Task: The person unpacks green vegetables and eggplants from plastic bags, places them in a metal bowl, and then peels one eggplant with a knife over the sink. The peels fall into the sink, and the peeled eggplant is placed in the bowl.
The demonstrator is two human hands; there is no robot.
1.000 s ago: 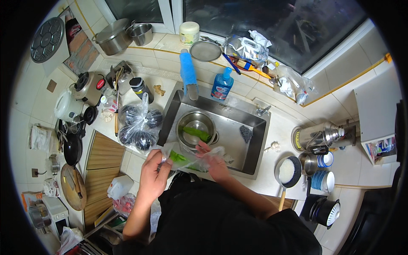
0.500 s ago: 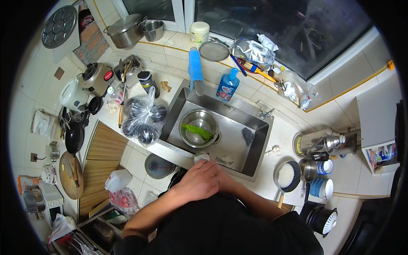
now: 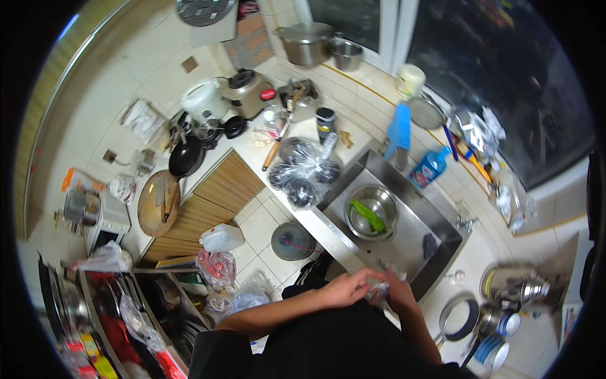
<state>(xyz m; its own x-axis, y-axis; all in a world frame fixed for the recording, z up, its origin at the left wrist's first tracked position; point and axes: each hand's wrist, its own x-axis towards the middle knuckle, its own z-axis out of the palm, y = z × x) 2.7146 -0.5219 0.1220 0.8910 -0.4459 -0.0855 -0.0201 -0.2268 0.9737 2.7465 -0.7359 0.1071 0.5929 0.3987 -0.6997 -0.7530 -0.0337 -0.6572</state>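
Note:
At the near rim of the steel sink [image 3: 413,256], my left hand [image 3: 349,288] has its fingers closed on a crumpled, whitish see-through plastic piece [image 3: 379,292], perhaps a bag. My right hand [image 3: 399,292] grips the same piece from the other side; its fingertips are partly hidden. Beyond my hands, a round steel basin [image 3: 389,211] stands in the sink with a long green pepper [image 3: 368,216] in it. A dark scouring pad [image 3: 430,245] lies by the sink's right wall.
A tied clear bag of dark round items [image 3: 304,172] rests left of the sink. Behind the sink stand a blue soap bottle [image 3: 429,168] and a blue cloth [image 3: 399,129]. A pan of white grains [image 3: 459,318] sits at right. A lidded bucket [image 3: 293,241] is on the floor.
The view has swung left, so the counter and sink appear farther right. My hands have drawn apart a little, and the plastic piece now shows between them.

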